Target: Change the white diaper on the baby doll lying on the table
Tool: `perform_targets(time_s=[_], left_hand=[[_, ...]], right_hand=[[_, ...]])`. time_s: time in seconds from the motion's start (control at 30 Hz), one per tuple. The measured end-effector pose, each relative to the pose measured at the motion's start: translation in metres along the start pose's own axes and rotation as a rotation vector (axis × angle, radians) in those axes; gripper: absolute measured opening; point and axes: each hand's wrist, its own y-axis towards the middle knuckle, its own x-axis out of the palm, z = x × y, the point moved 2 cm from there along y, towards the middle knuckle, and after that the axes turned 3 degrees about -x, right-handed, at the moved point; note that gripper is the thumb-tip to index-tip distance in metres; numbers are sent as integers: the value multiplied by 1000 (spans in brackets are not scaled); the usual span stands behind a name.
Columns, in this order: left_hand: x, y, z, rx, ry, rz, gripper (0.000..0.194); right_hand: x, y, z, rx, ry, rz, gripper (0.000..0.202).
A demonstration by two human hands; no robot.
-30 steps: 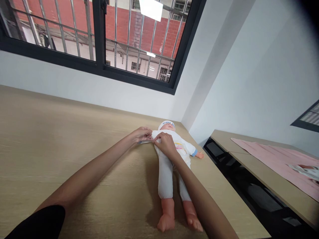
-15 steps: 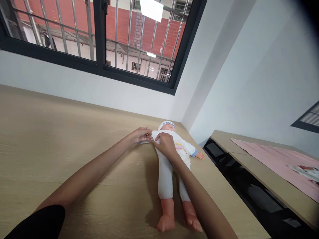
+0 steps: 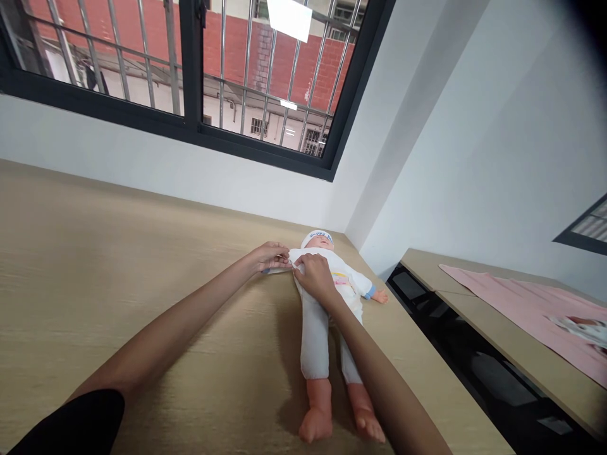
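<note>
A baby doll lies on its back on the wooden table, its head toward the window wall and its bare feet toward me. It wears a white cap with blue lettering, a white top with blue cuffs and pale trousers. At the side of the doll's chest, my left hand pinches the edge of the white top near the sleeve. My right hand rests over the chest, thumb and fingers closed on the same edge of cloth. Any fastening between the fingertips is too small to make out.
The wooden table extends far to the left and meets the wall under a barred window. Across a dark gap on the right stands a second table, with a pink cloth and a partly visible white item on it.
Both hands stay at the side of the doll's top; the right fingers have shifted very slightly. The doll lies as before.
</note>
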Motion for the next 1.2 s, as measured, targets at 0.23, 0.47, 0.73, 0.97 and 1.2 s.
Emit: perform_targets(time_s=[0.23,0.47,0.73,0.97,1.2], left_hand=[[-5,7,-4,-15,13,-3,12],[-9,12,-7,10,37,-48,12],[-6,10,-5,17,32,-48,16],[-7,9,-6,10,38,-54,18],[-6,6,-4,4,32,-75,17]], right_hand=[[0,0,1,-21,32,-7,9],[2,1,2,-51,110,-18,10],[2,0,1,-63,59,18,13],[2,0,0,-52,63,-2,11],[1,-1,-1,-44,43,11,13]])
